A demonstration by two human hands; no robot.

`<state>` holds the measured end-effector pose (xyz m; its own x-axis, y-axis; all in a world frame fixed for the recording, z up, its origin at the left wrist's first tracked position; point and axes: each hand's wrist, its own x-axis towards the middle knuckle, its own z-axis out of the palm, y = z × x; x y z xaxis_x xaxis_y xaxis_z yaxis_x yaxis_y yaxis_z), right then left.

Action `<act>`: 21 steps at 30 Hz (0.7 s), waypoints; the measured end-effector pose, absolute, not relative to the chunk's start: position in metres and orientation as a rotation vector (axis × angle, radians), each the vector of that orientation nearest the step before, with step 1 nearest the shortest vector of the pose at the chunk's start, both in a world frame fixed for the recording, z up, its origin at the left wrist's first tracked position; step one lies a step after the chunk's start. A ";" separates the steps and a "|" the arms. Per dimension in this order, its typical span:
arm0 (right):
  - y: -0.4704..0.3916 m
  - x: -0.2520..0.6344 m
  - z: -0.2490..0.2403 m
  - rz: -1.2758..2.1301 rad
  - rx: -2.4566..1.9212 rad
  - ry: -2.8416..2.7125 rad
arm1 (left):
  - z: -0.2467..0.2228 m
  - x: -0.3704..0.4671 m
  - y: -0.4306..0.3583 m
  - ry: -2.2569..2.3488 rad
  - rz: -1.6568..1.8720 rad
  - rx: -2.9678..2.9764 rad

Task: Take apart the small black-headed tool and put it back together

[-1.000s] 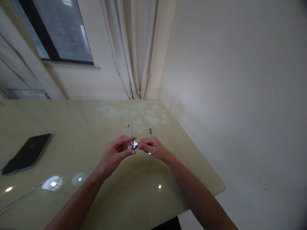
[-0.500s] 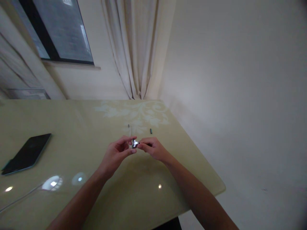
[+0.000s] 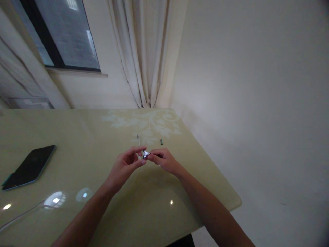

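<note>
Between my two hands, just above the table, is a small shiny silver piece (image 3: 145, 155) with a wide, dark-edged end on the left that narrows towards the right. My left hand (image 3: 128, 161) pinches the wide end between thumb and fingertips. At the narrow side, my right hand (image 3: 164, 159) is closed, its thumb and index finger gripping that end. What kind of thing it is stays too small to tell. Behind my left fingers lies a thin white strip with a grey tip (image 3: 138, 137). A short dark bar (image 3: 161, 141) rests on the table beyond my right hand.
A black flat tablet-like device (image 3: 29, 167) lies on the glossy table (image 3: 84, 144) at the left. Below it a white cord (image 3: 24, 213) runs in from the left edge. The wall (image 3: 244, 103) borders the table's right side; curtains (image 3: 144, 51) hang behind.
Both hands keep nearly the same hold on the silver piece, which looks slightly turned. The whole view has shifted a little.
</note>
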<state>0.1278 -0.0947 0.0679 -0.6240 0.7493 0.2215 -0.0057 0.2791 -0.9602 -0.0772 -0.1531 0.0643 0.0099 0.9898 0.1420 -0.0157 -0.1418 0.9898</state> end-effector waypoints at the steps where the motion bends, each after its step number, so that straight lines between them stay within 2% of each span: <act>1: -0.094 0.128 0.068 1.392 -0.677 -1.876 | 0.064 -0.077 -0.153 1.133 1.316 1.313; 13: -0.092 0.126 0.065 1.228 -0.710 -1.973 | 0.061 -0.077 -0.149 1.215 1.352 1.339; 21: -0.080 0.131 0.063 1.458 -0.720 -1.644 | 0.048 -0.091 -0.137 1.320 1.379 1.452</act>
